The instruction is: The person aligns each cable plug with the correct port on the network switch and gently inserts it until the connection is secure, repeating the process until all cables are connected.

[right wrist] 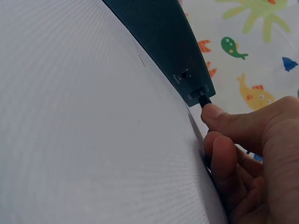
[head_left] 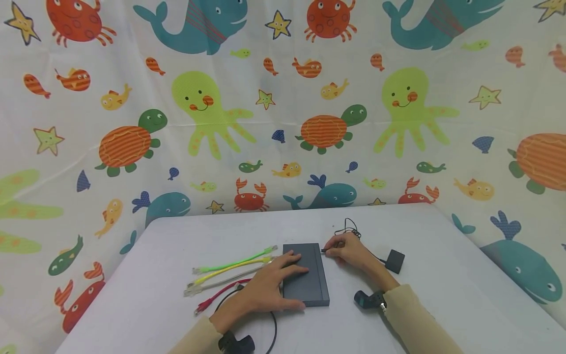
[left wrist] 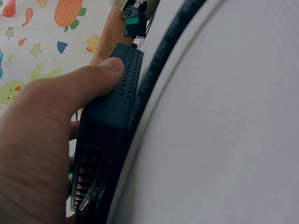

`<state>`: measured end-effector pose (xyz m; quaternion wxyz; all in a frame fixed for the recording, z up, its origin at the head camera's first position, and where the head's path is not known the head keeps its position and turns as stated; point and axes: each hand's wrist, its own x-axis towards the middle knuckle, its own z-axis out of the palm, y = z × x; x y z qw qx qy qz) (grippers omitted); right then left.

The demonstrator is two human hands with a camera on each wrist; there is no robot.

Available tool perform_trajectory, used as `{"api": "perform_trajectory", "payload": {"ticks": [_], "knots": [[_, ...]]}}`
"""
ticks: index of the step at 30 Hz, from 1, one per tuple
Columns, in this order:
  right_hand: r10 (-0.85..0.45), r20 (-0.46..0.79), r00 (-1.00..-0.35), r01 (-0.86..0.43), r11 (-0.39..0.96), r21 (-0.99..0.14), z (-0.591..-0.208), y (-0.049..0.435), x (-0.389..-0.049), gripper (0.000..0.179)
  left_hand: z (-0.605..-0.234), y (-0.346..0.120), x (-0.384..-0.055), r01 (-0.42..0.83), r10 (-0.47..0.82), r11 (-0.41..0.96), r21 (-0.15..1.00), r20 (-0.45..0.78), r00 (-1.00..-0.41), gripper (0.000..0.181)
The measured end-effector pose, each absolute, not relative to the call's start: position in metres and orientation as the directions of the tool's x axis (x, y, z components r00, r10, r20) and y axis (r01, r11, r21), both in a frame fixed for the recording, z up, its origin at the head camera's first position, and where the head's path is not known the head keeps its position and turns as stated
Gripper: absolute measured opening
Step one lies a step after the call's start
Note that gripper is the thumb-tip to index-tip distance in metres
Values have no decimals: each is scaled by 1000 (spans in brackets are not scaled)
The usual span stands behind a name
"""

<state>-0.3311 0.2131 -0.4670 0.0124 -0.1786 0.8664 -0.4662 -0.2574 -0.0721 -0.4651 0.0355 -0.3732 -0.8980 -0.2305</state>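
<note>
A dark grey network switch (head_left: 305,275) lies flat on the table, its row of ports facing left in the left wrist view. My left hand (head_left: 269,285) holds it, fingers spread over the top and thumb against the vented near side (left wrist: 126,79). A clear cable plug (left wrist: 91,198) shows at its ports. At the far right corner, my right hand (head_left: 349,250) pinches a small black power plug (right wrist: 204,100) between thumb and fingers. The plug's tip is right at the socket in the switch's side panel (right wrist: 180,56). Its thin wire trails to a black power adapter (head_left: 395,261).
Left of the switch lie network cables: green (head_left: 234,260), yellow (head_left: 230,268), grey (head_left: 221,284) and red (head_left: 216,297). A black cable (head_left: 275,329) curves under my left wrist. Coiled wire (head_left: 351,228) lies beyond my right hand. A patterned curtain (head_left: 283,123) hangs behind the table.
</note>
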Motion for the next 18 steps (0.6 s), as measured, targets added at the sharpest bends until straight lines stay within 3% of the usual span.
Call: {"api": "perform_trajectory", "payload": {"ticks": [18], "knots": [[-325,169,-931,-318,489,-812,-469,213,-333,12,-465,-72,-258,693,657,607,389,246,-713,71]]}}
